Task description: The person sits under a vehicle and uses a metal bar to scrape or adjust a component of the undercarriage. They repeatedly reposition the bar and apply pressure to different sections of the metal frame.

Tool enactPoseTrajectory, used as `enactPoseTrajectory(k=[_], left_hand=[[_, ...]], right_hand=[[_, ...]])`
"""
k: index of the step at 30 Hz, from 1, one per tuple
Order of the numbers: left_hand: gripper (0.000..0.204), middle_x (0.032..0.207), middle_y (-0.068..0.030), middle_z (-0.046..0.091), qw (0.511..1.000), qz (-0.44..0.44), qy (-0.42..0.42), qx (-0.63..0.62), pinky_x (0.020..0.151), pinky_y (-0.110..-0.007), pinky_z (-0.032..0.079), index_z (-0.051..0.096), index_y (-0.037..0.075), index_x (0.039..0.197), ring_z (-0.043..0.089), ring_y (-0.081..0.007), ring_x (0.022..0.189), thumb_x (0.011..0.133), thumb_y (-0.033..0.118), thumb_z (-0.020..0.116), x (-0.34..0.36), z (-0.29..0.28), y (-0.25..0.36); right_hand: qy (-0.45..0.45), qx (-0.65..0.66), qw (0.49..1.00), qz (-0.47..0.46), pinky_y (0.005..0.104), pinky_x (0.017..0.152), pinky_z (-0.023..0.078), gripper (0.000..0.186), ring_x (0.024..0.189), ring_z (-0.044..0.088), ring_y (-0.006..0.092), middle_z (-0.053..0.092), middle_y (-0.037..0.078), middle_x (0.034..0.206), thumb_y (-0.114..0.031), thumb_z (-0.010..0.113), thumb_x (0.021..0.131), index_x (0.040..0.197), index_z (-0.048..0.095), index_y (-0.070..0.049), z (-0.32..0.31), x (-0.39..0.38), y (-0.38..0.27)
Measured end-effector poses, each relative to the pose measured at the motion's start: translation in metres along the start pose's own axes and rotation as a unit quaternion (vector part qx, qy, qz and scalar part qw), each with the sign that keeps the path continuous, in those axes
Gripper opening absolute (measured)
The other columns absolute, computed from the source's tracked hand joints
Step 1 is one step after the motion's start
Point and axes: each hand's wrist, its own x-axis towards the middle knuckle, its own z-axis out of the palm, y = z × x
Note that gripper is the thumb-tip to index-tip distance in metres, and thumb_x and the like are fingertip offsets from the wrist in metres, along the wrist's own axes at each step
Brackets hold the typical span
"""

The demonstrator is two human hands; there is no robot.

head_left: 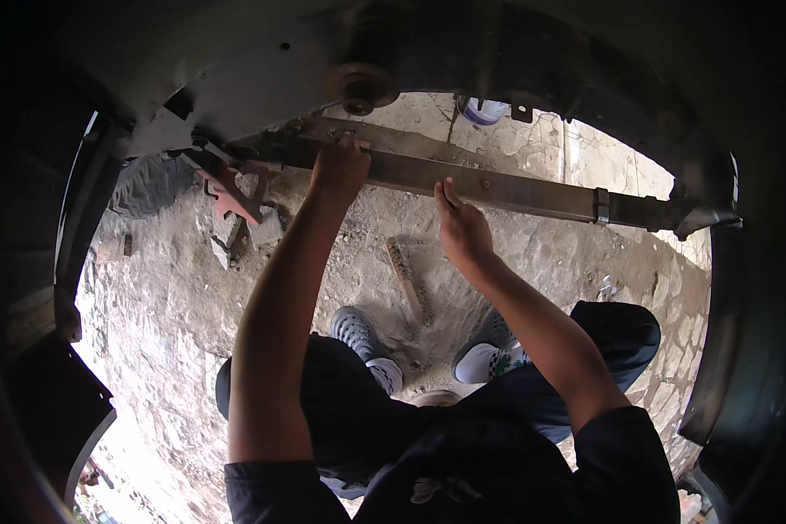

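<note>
Head view: the long brown metal beam (537,196) lies on the far side of both my hands, its long axis running left to right, the left end set slightly farther off than the right. My left hand (341,166) sits at its left half, fingers bent over the beam; I cannot tell whether they pinch anything there, as the back of the hand hides it. My right hand (465,232) comes up from the near side, index and middle fingers straight and close together, tips appearing to touch the beam's near face; the other fingers look folded, thumb not readable. Nearer to the beam's right end: right hand. Edges noted: a metal clamp band (603,207) rings the beam well to the right of my right hand, a plain stretch of face lying between. Judged room: sideways travel along that stretch, plus a drop back toward my knees; the far side is tighter, under a dark metal arch (546,57) that curves over the beam. To the left, a red metal support (231,194) stands by broken stone blocks (226,236), with a tyre (148,190) beyond. On the ground between my forearms, a wooden-backed brush (403,278) lies well apart from either hand, pointing roughly near to far.
</note>
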Motion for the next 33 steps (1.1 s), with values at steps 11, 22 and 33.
enactPoseTrajectory(k=[11, 22, 33], left_hand=[[0.021, 0.122, -0.0185, 0.07, 0.998, -0.047, -0.022, -0.03, 0.097, -0.041, 0.056, 0.075, 0.001, 0.103, 0.065, -0.0287, 0.119, 0.091, 0.013, 0.063, 0.0, 0.004, -0.009], [0.028, 0.107, -0.02, 0.074, 0.989, 0.019, -0.124, -0.082, 0.09, -0.044, 0.058, 0.074, 0.002, 0.107, 0.072, -0.0333, 0.104, 0.079, 0.007, 0.071, 0.014, -0.039, -0.005], [0.052, 0.14, -0.0103, 0.062, 0.981, 0.096, -0.029, -0.163, 0.1, -0.041, 0.055, 0.068, 0.013, 0.129, 0.065, -0.0261, 0.122, 0.079, 0.018, 0.08, -0.008, 0.013, -0.062]], right_hand=[[-0.042, -0.025, 0.998, -0.04, 0.042, 0.075, 0.063, 0.068, 0.09, 0.073, 0.0352, 0.037, 0.029, 0.158, 0.004, 0.054, 0.087, 0.152, 0.034, 0.006, -0.001, -0.007, -0.015], [0.002, 0.116, 0.984, 0.136, 0.0452, 0.092, 0.059, 0.064, 0.114, 0.064, 0.0493, 0.033, 0.042, 0.151, 0.011, 0.051, 0.086, 0.148, 0.037, 0.013, 0.007, 0.023, -0.052], [0.061, 0.12, 0.98, 0.146, 0.0465, 0.078, 0.06, 0.065, 0.094, 0.072, 0.0412, 0.054, 0.03, 0.141, -0.004, 0.039, 0.098, 0.16, 0.023, -0.005, 0.009, 0.001, -0.026]])
